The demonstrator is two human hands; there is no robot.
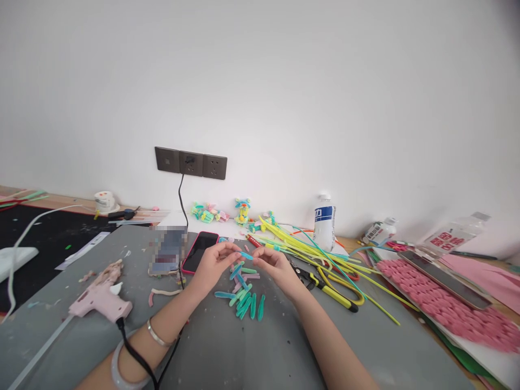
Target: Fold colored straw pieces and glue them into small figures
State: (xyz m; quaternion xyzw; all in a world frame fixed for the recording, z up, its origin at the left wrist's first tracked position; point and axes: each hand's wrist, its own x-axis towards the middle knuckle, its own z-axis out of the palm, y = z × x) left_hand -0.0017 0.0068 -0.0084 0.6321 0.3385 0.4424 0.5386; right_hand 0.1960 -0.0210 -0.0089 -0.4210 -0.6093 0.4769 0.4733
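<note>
Between the fingertips of both hands is a short blue piece of pipe cleaner. My left hand pinches its left end, and my right hand pinches the right end. Just below them on the grey mat lies a loose pile of short folded pipe cleaner pieces in green, teal, blue and lilac. A phone with a pink case rests beside my left hand. To the right of my right hand lie yellow-handled pliers.
A pink glue gun with its black cord lies at left. Long yellow pipe cleaners spread across the right. Small pipe-cleaner figures and a white bottle stand near the wall. A pink woven mat carries another phone.
</note>
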